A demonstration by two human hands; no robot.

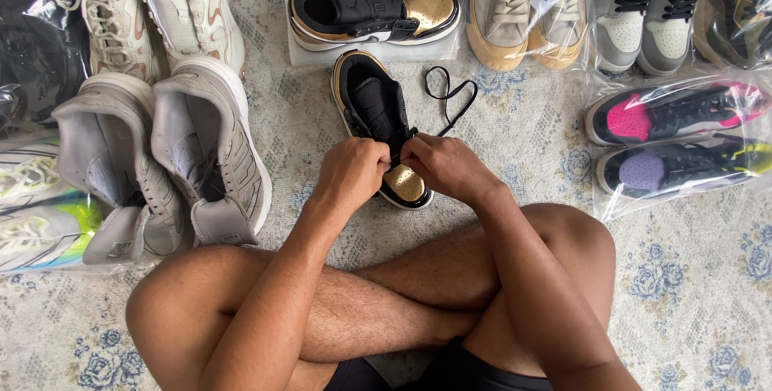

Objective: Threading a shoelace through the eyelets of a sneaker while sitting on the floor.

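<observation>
Here, the black lace [447,95] is pinched by left hand [351,172] and right hand [445,167] over the black-and-gold sneaker [378,122], steadied on the carpet [691,278].

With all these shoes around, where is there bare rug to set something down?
Bare rug lies between the black-and-gold shoe under both hands and the bagged sneakers on the right, apart from a black lace. The grey sneakers crowd the left; more shoes line the top.

Both hands [398,167] meet knuckle to knuckle (fingers curled), forearms converging.
</observation>
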